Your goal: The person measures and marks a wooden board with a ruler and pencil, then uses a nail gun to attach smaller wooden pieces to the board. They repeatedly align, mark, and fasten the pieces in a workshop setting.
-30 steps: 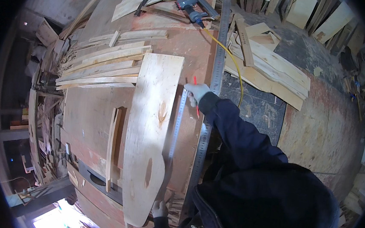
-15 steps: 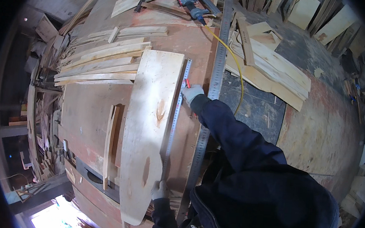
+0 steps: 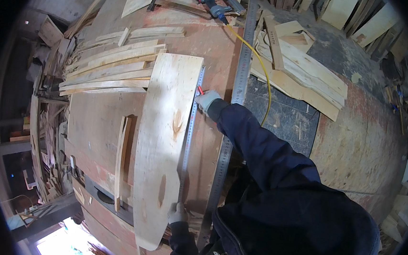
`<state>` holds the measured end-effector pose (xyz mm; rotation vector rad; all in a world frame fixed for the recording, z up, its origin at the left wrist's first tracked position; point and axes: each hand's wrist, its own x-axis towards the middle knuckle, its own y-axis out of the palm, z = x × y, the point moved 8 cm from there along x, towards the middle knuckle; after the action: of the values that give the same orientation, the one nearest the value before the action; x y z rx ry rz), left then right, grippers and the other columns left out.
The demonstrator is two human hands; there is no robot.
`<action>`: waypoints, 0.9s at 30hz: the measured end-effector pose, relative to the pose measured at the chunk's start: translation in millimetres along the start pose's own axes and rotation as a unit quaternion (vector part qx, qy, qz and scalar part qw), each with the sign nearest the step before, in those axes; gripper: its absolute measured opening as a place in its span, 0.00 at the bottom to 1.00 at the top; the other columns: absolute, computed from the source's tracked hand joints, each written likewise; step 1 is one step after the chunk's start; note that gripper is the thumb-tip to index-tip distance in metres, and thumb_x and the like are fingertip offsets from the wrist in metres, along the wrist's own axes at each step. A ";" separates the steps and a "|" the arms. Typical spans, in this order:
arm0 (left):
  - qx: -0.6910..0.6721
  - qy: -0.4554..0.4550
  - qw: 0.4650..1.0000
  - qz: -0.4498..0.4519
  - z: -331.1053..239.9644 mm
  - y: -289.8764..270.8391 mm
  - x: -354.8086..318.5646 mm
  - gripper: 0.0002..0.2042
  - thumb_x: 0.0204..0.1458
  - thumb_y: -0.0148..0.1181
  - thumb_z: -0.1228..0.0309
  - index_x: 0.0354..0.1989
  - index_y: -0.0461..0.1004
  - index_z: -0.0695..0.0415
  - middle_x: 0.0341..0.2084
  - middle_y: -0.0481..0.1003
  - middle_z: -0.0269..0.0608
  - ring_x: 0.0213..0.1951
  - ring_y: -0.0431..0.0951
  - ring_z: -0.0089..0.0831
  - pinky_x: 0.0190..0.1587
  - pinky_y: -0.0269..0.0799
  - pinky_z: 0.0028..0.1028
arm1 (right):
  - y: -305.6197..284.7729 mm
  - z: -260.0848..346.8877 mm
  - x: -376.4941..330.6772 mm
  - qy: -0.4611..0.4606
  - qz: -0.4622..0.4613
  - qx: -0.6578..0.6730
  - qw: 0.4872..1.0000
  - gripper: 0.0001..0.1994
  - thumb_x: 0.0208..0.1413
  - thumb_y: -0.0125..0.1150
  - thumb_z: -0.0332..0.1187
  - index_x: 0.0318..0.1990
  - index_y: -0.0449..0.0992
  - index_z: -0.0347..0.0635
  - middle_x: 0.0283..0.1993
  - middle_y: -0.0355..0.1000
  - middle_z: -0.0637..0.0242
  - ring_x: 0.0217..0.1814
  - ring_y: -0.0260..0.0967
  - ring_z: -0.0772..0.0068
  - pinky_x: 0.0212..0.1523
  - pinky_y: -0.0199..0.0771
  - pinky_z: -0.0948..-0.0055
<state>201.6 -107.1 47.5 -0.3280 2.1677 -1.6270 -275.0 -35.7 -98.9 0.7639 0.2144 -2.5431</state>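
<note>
A long pale wooden board [image 3: 162, 138], one end rounded, lies lengthwise in front of me on the worn reddish bench. Along its right edge runs a tape measure's blade [image 3: 189, 140]. My left hand [image 3: 178, 213], in a pale glove, is closed at the near end of the blade beside the board; the tape's case is hidden. My gloved right hand [image 3: 207, 101] grips a slim red pencil [image 3: 200, 90], its tip close to the board's edge and the tape near the far end.
Several wooden strips [image 3: 108, 69] lie left of the board, with a short upright strip [image 3: 121, 162] nearer. At the back are a hammer [image 3: 155, 1] and a nail gun [image 3: 216, 5] with a yellow hose [image 3: 265, 75]. A long steel rule [image 3: 239, 77] lines the bench's right side. A saw blade [image 3: 106, 197] shows at lower left.
My right hand has moved slightly left with the pencil, bringing it to the board's edge. The tape blade has shifted left and now lies against the board. My left hand stays nearly in place.
</note>
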 end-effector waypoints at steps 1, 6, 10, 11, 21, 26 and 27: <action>-0.001 0.001 1.000 0.004 -3.5 -0.6 3.5 0.03 0.46 0.59 0.75 0.29 0.72 0.56 0.25 0.74 0.47 0.28 0.76 0.48 0.30 0.70 0.43 | -1.6 13.7 -1.0 -0.077 -0.002 -0.067 0.995 0.15 0.53 0.62 0.42 0.29 0.80 0.36 0.23 0.77 0.56 0.26 0.77 0.60 0.29 0.76 0.62; -0.379 -0.419 0.824 0.038 42.8 32.9 -15.7 0.13 0.57 0.55 0.64 0.29 0.76 0.63 0.20 0.76 0.48 0.26 0.77 0.36 0.32 0.72 0.36 | -5.7 11.0 -14.6 0.043 0.029 -0.045 0.998 0.15 0.55 0.59 0.41 0.33 0.81 0.36 0.24 0.77 0.58 0.27 0.78 0.62 0.29 0.76 0.60; -0.246 -0.335 0.910 0.013 34.8 11.8 -1.7 0.17 0.56 0.54 0.59 0.31 0.77 0.64 0.21 0.78 0.49 0.25 0.79 0.36 0.33 0.73 0.34 | -8.8 24.9 -35.1 0.078 0.027 0.139 0.987 0.11 0.53 0.66 0.34 0.25 0.73 0.38 0.17 0.68 0.63 0.11 0.62 0.66 0.11 0.57 0.64; -0.237 -0.338 0.911 0.007 32.6 7.7 1.1 0.18 0.55 0.54 0.58 0.32 0.77 0.64 0.22 0.78 0.49 0.25 0.79 0.36 0.34 0.73 0.34 | -8.8 27.5 -38.7 0.080 0.032 0.132 0.988 0.11 0.53 0.66 0.34 0.26 0.73 0.38 0.17 0.68 0.63 0.11 0.61 0.67 0.11 0.57 0.65; -0.157 -0.378 0.912 0.040 31.1 -13.3 3.8 0.20 0.53 0.54 0.52 0.37 0.79 0.57 0.32 0.79 0.56 0.39 0.80 0.52 0.43 0.73 0.43 | -9.8 26.7 -37.0 0.111 0.035 0.115 0.987 0.06 0.59 0.61 0.34 0.34 0.70 0.44 0.20 0.66 0.69 0.13 0.57 0.77 0.11 0.55 0.72; -0.159 -0.376 0.911 0.061 36.7 -6.9 2.5 0.20 0.54 0.53 0.51 0.36 0.78 0.57 0.33 0.78 0.57 0.40 0.79 0.53 0.43 0.72 0.44 | -7.7 24.3 -33.6 0.124 0.046 0.119 0.984 0.06 0.60 0.60 0.34 0.34 0.69 0.46 0.20 0.64 0.70 0.12 0.53 0.77 0.11 0.51 0.73; -0.163 -0.379 0.909 0.057 35.8 -7.7 2.4 0.20 0.54 0.53 0.51 0.36 0.78 0.57 0.33 0.78 0.57 0.40 0.79 0.53 0.43 0.72 0.44 | -8.5 22.6 -32.8 0.130 0.043 0.121 0.983 0.06 0.61 0.59 0.34 0.34 0.69 0.46 0.20 0.63 0.71 0.12 0.53 0.77 0.11 0.50 0.73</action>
<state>215.3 -141.1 46.0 -0.7691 1.7713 -0.8430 -265.9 -21.6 -61.8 1.1750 -0.0449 -2.4091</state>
